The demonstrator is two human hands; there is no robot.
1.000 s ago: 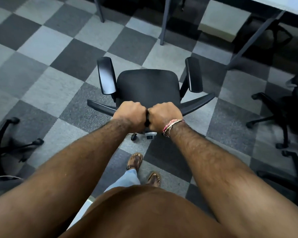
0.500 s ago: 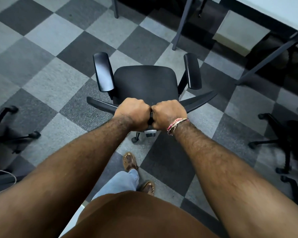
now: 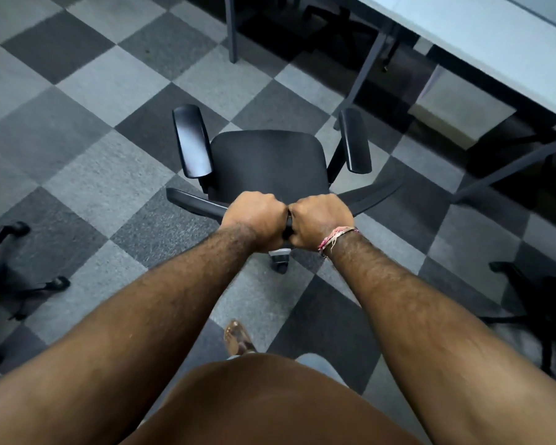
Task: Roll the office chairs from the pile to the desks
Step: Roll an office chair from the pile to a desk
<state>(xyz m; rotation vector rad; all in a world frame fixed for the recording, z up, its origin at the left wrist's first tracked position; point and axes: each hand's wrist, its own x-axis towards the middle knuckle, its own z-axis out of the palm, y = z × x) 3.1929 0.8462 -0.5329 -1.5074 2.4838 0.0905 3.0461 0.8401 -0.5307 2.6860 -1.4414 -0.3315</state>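
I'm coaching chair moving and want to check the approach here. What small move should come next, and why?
Probably push the chair on, forward and a little right, toward the desk. Both the left hand and right hand grip the top of its backrest, the seat faces ahead, and the desk lies ahead to the right with open carpet between. The chair is not yet at the desk.

Grey checkered carpet floor (image 3: 87, 175), dim light

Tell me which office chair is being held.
The centre chair, seat facing the desk: the left hand and right hand grip its backrest top. Chairs at either edge stand untouched.
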